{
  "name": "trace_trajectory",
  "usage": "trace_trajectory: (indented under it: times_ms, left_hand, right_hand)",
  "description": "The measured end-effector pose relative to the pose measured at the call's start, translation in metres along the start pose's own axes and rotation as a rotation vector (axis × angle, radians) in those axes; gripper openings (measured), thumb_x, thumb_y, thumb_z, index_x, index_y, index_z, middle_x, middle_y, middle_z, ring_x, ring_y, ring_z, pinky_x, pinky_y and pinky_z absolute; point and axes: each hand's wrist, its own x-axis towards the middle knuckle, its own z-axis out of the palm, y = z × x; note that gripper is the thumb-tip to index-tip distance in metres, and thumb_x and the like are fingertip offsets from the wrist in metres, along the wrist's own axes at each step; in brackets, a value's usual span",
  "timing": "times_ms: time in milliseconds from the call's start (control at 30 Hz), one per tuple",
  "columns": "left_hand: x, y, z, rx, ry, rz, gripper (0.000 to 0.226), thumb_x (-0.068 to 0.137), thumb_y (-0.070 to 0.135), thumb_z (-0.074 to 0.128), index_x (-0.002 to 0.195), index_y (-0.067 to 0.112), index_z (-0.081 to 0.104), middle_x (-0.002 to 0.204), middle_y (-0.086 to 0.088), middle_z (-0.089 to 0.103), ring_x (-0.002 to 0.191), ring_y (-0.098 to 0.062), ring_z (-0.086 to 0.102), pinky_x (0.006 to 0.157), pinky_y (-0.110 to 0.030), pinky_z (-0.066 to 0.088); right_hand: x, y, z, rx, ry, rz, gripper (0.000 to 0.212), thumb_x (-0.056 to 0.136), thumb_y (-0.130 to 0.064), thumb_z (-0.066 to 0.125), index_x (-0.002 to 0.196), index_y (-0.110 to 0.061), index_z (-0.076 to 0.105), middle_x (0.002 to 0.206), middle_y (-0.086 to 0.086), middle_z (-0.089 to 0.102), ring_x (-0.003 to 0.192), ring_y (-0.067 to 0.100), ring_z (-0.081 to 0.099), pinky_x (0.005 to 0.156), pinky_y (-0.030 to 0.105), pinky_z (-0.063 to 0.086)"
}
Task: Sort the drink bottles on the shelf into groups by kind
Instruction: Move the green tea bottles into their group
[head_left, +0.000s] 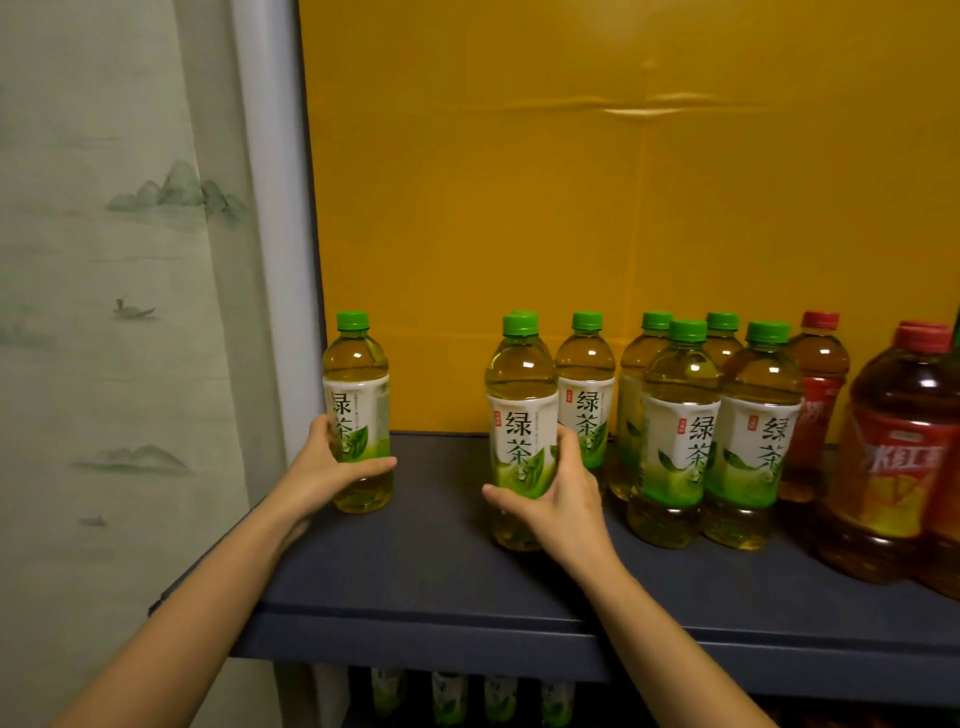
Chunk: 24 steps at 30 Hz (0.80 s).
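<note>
Two bottles clamped: left hand (332, 467) held lone bottle (356, 384) well left of green-tea cluster (680, 415), right hand (558, 493) held cluster's front-left bottle (519, 395)

We log two bare hands and two bare forearms. Left hand (332, 464), over the shelf (415, 577) near its left end: slim fingers, thumb fully visible. Right hand (558, 496), over the shelf's middle: we see its back, knuckles showing. Left forearm (208, 597) and right forearm (654, 629): slim, uncovered from wrist to where they leave view below the shelf's front edge.
</note>
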Motion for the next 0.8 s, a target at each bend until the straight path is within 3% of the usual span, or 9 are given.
trace_trajectory:
  times_ms: [267, 433, 600, 700, 800]
  left_hand:
    - [0.0, -0.002, -0.005, 0.012, -0.035, 0.011, 0.068, 0.074, 0.005, 0.071, 0.133, 0.007, 0.037, 0.132, -0.012, 0.049, 0.105, -0.018, 0.048, 0.091, -0.032, 0.04]
    - [-0.005, -0.003, 0.0, 0.066, -0.064, 0.062, 0.07, 0.072, 0.013, 0.074, 0.131, 0.007, 0.038, 0.124, -0.007, 0.053, 0.11, -0.021, 0.051, 0.095, -0.036, 0.042]
    - [-0.018, -0.001, 0.011, 0.119, -0.07, 0.118, 0.089, 0.053, 0.04, 0.075, 0.129, 0.015, 0.036, 0.128, -0.006, 0.053, 0.118, -0.022, 0.051, 0.102, -0.046, 0.043]
    - [-0.026, 0.001, 0.025, 0.156, -0.057, 0.16, 0.081, 0.062, 0.036, 0.076, 0.129, 0.016, 0.036, 0.129, -0.003, 0.051, 0.119, -0.02, 0.05, 0.101, -0.041, 0.043]
    - [-0.031, 0.004, 0.044, 0.186, -0.043, 0.217, 0.072, 0.069, 0.031, 0.077, 0.127, 0.015, 0.037, 0.127, -0.003, 0.05, 0.117, -0.018, 0.05, 0.097, -0.034, 0.044]
  right_hand:
    - [0.004, 0.014, -0.027, -0.022, 0.074, 0.007, 0.083, 0.061, -0.027, 0.085, 0.127, -0.022, 0.035, 0.125, 0.0, 0.057, 0.117, 0.017, 0.054, 0.097, 0.043, 0.048]
    - [0.005, 0.02, -0.028, 0.022, 0.056, 0.044, 0.08, 0.067, -0.019, 0.082, 0.13, -0.018, 0.033, 0.128, 0.001, 0.054, 0.119, 0.017, 0.051, 0.099, 0.037, 0.046]
    - [0.003, 0.024, -0.028, -0.021, 0.078, 0.035, 0.078, 0.068, -0.021, 0.081, 0.13, -0.014, 0.034, 0.129, 0.003, 0.051, 0.121, 0.018, 0.049, 0.1, 0.036, 0.045]
    - [0.001, 0.025, -0.026, -0.104, 0.118, 0.011, 0.082, 0.068, -0.025, 0.08, 0.135, -0.011, 0.035, 0.128, 0.005, 0.047, 0.124, 0.018, 0.044, 0.103, 0.032, 0.04]
    - [-0.002, 0.023, -0.025, -0.096, 0.146, 0.016, 0.09, 0.071, -0.019, 0.078, 0.141, -0.008, 0.023, 0.138, 0.008, 0.04, 0.131, 0.021, 0.038, 0.107, 0.033, 0.035]
